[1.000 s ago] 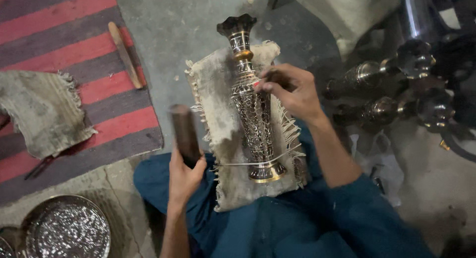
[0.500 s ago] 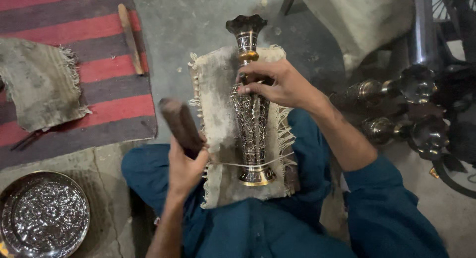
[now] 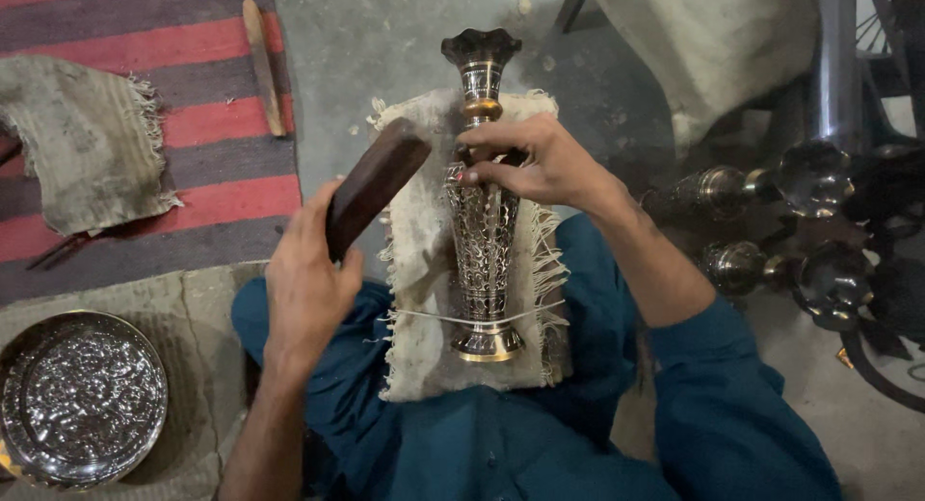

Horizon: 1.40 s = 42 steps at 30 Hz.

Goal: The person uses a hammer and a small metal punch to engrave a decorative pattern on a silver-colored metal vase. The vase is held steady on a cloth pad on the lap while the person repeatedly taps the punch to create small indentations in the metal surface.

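Across my lap, on a frayed cloth (image 3: 414, 299), the engraved metal vase (image 3: 482, 241) lies lengthwise, mouth away from me. My right hand (image 3: 535, 164) pinches a small tool against its neck; my left hand (image 3: 308, 279), clenched around a wooden block (image 3: 376, 185), hovers just left of the vase.

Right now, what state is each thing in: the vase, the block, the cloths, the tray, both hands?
Vase: lying on the lap cloth, mouth pointing away, tied down by a string.
Lap cloth: spread over the lap, edges frayed.
Wooden block: raised, tilted, clear of the vase.
Left hand: gripping the block.
Right hand: pinching a small tool against the vase's neck.
Metal tray: flat on the floor.
Floor cloth: crumpled on the rug.
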Each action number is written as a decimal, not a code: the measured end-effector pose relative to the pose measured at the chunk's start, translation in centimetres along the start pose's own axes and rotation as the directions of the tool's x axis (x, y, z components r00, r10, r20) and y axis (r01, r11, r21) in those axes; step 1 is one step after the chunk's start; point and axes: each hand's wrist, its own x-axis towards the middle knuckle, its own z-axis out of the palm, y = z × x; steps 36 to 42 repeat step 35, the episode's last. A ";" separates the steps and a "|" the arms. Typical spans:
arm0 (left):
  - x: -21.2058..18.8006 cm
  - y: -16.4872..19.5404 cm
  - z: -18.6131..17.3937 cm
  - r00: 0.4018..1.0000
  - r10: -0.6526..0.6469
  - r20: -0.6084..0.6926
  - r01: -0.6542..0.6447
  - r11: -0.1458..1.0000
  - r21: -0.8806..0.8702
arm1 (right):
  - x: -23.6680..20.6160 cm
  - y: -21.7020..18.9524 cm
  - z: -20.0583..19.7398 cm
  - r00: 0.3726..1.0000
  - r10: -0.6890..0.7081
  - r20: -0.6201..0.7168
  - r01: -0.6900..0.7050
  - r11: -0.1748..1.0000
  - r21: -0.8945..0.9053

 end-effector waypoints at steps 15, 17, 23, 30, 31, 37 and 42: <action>2.3 0.6 -0.7 0.998 0.054 0.012 -0.056 0.974 0.220 | 0.3 0.7 -0.2 0.995 -0.087 0.047 0.089 0.996 -0.033; 2.1 0.7 -0.2 0.997 0.075 0.033 -0.082 0.945 0.318 | 0.2 0.7 -0.5 0.993 -0.105 0.051 0.104 0.994 0.031; 2.1 0.6 0.1 0.998 0.063 0.014 -0.064 0.942 0.330 | 0.1 0.9 -0.7 0.993 -0.112 0.042 0.114 0.993 -0.032; 2.5 0.4 0.2 0.998 0.051 0.025 -0.056 0.950 0.306 | 0.3 1.0 -0.7 0.989 -0.136 0.051 0.137 0.990 -0.024; 2.5 0.3 0.2 0.997 0.072 0.001 -0.068 0.940 0.334 | 0.4 1.0 -0.7 0.992 -0.112 0.052 0.113 0.993 -0.018; 2.4 0.0 0.3 0.998 0.063 -0.032 -0.054 0.973 0.224 | 0.5 0.3 -0.8 0.992 -0.104 0.067 0.105 0.994 -0.012; 2.4 0.0 0.3 0.998 0.063 -0.032 -0.054 0.973 0.224 | 0.5 0.3 -0.8 0.992 -0.104 0.067 0.105 0.994 -0.012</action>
